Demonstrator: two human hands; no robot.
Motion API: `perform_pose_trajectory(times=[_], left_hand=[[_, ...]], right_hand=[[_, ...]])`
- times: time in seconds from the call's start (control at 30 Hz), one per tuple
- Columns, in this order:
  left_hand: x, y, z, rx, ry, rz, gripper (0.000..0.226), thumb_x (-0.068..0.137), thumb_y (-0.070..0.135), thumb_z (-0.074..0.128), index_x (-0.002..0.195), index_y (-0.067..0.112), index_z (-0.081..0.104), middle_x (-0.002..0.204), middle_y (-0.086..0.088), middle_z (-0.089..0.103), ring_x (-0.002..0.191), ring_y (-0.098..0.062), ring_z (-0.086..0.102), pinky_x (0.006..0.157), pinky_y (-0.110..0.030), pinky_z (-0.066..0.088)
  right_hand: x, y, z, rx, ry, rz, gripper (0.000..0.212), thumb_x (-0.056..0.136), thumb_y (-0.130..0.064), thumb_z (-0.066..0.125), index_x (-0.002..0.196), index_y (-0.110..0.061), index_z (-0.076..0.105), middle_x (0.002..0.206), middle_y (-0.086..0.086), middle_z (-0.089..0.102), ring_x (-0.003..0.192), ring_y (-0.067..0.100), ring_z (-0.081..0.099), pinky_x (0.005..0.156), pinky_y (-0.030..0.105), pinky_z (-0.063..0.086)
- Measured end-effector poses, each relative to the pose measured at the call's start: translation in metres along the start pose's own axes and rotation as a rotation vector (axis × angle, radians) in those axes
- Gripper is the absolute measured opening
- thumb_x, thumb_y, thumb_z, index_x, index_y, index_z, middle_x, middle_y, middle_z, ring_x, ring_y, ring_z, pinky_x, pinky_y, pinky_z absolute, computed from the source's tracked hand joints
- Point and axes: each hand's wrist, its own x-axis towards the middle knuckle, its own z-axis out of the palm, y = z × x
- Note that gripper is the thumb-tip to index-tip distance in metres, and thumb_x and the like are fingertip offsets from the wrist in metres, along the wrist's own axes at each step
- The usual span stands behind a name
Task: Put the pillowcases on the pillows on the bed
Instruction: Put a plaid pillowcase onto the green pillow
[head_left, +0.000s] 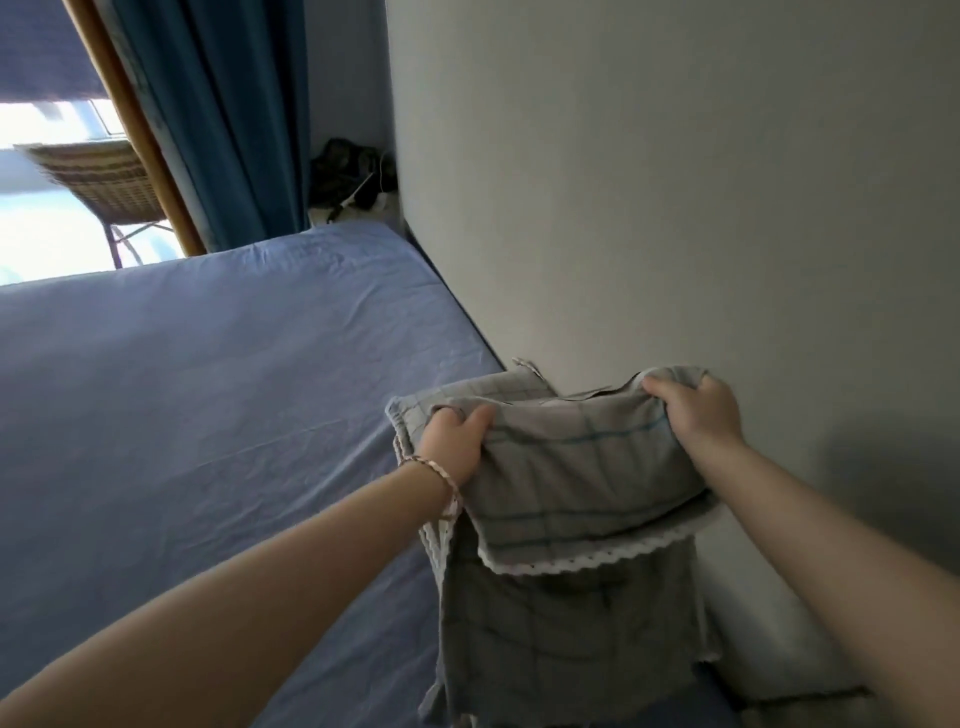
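The grey checked pillowcase is held up at the right edge of the bed, close to the wall; contact with the wall cannot be confirmed. Its upper section is padded out and rounded, and thin teal lines are seen across the fabric. A white scalloped trim runs along the lower edge of this padded section. Below the trim, a darker, flat length of the same checked fabric hangs down loosely towards the mattress.

The upper left corner of the pillowcase is gripped by the left hand: the thumb is laid over the front face and the fingers are curled round the top edge. A braided bracelet is worn on the left wrist. The upper right corner is gripped by the right hand, with the fingers curled over the top edge and bunched fabric clamped beneath them. Both arms are extended forward.

The bed is covered by a blue sheet with light creases. At the far end of the bed, a blue curtain hangs beside a wooden frame. A wicker chair is seen in bright light beyond the frame. A dark, indistinct heap lies in the corner between the curtain and the wall.
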Motion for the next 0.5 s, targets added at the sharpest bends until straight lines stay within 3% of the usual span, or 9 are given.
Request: perform_pose_trajectory(times=[0.07,0.13,0.17,0.2,0.27,0.33,0.37,0.43,0.5], left_hand=[[0.051,0.014,-0.006,-0.045,0.113,0.009,0.017,0.092,0.021,0.053,0.093,0.004,0.059,0.1,-0.014,0.061,0.1,-0.029,0.057,0.084,-0.032,0.044],[0.096,0.016,-0.01,-0.095,0.199,0.001,0.035,0.092,0.013,0.053,0.124,0.0,0.049,0.124,-0.015,0.054,0.117,-0.027,0.051,0.094,-0.03,0.039],[0.111,0.008,-0.01,-0.077,0.225,-0.029,0.039,0.092,0.012,0.053,0.128,0.0,0.047,0.129,-0.016,0.052,0.12,-0.026,0.049,0.096,-0.028,0.037],[0.121,-0.005,-0.01,-0.017,0.232,-0.078,0.033,0.091,0.015,0.054,0.121,0.002,0.054,0.124,-0.018,0.055,0.115,-0.025,0.052,0.092,-0.027,0.039],[0.127,-0.042,0.002,0.113,0.134,-0.258,0.017,0.085,0.024,0.056,0.089,0.009,0.062,0.099,-0.019,0.057,0.091,-0.023,0.054,0.072,-0.027,0.041],[0.114,-0.083,0.023,0.148,0.02,-0.465,0.015,0.088,0.024,0.057,0.091,0.009,0.059,0.096,-0.012,0.052,0.091,-0.025,0.054,0.074,-0.029,0.041],[0.102,-0.1,0.032,0.136,-0.029,-0.554,0.028,0.087,0.027,0.061,0.107,0.006,0.057,0.104,-0.01,0.051,0.103,-0.028,0.054,0.082,-0.03,0.042],[0.077,-0.128,0.052,0.003,-0.136,-0.745,0.08,0.075,0.052,0.066,0.135,0.006,0.04,0.131,-0.008,0.046,0.126,-0.028,0.043,0.102,-0.034,0.037],[0.059,-0.148,0.068,-0.185,-0.142,-0.873,0.101,0.065,0.07,0.061,0.142,0.013,0.031,0.145,-0.01,0.037,0.131,-0.03,0.036,0.11,-0.043,0.029]], right_hand=[[0.035,-0.003,0.032,0.029,-0.188,0.019,0.049,0.087,-0.033,0.061,0.121,0.001,0.054,0.125,0.017,0.056,0.118,0.028,0.051,0.093,0.029,0.038],[0.067,0.0,0.065,0.101,-0.436,0.093,0.073,0.086,-0.052,0.055,0.139,-0.006,0.033,0.142,0.009,0.041,0.129,0.024,0.04,0.108,0.032,0.03],[0.076,0.003,0.079,0.161,-0.508,0.153,0.089,0.078,-0.063,0.056,0.142,-0.009,0.026,0.146,0.008,0.035,0.132,0.022,0.036,0.112,0.036,0.026],[0.083,0.012,0.09,0.192,-0.547,0.188,0.103,0.07,-0.071,0.057,0.145,-0.011,0.02,0.149,0.007,0.031,0.135,0.021,0.033,0.114,0.038,0.024],[0.088,0.041,0.106,0.091,-0.612,0.203,0.102,0.077,-0.065,0.057,0.149,-0.011,0.009,0.153,0.008,0.023,0.14,0.022,0.025,0.115,0.035,0.019],[0.082,0.088,0.112,-0.178,-0.696,0.256,0.098,0.083,-0.053,0.058,0.149,-0.007,0.002,0.156,0.01,0.015,0.142,0.023,0.019,0.114,0.032,0.017],[0.072,0.109,0.107,-0.265,-0.75,0.307,0.106,0.079,-0.054,0.063,0.149,-0.005,0.0,0.156,0.01,0.014,0.142,0.023,0.02,0.114,0.031,0.017],[0.05,0.149,0.097,-0.263,-0.884,0.44,0.13,0.057,-0.068,0.074,0.149,-0.007,0.005,0.152,0.006,0.026,0.138,0.021,0.031,0.113,0.03,0.025],[0.038,0.186,0.092,-0.23,-0.898,0.519,0.142,0.031,-0.08,0.075,0.146,-0.014,0.024,0.142,0.001,0.044,0.126,0.019,0.046,0.109,0.034,0.035]])
